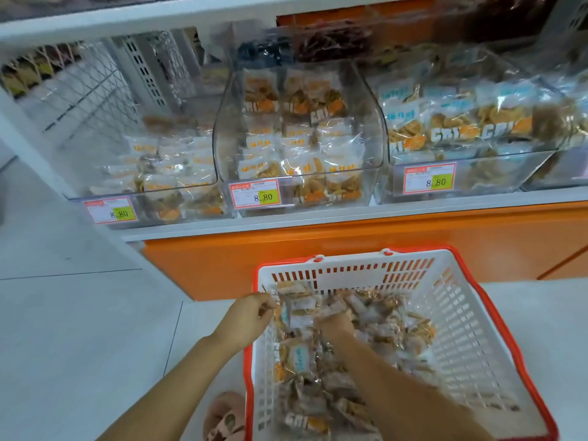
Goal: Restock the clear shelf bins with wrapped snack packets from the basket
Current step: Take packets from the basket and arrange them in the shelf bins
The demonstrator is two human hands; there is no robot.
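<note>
Shelf (318,222): white, above an orange base, carrying three bins side by side.
Bins (377,128): clear, open at the top, and each already holds packets. The left one looks least full, so it probably needs the most.
Basket (461,329): white with a red rim, on the floor just in front of the shelf base.
Packets (397,326): clear-wrapped snacks heaped loose in the basket, and both hands are in among them.
Left grip (251,316): at the basket's far left corner, with the fingers curled and pinching packets by the wrapper edge.
Right grip (334,324): dug into the middle of the heap, fingers curled down round packets. The fingertips are hidden and blurred.
Handling: the packets are likely light, with crinkly, slippery film that slides off a loose bunch. The contents look like brittle crisps and would crush under a squeeze.
Where to hold: gather a few at a time, by the sealed edges or cupped from beneath, rather than clenching the middle.
</note>
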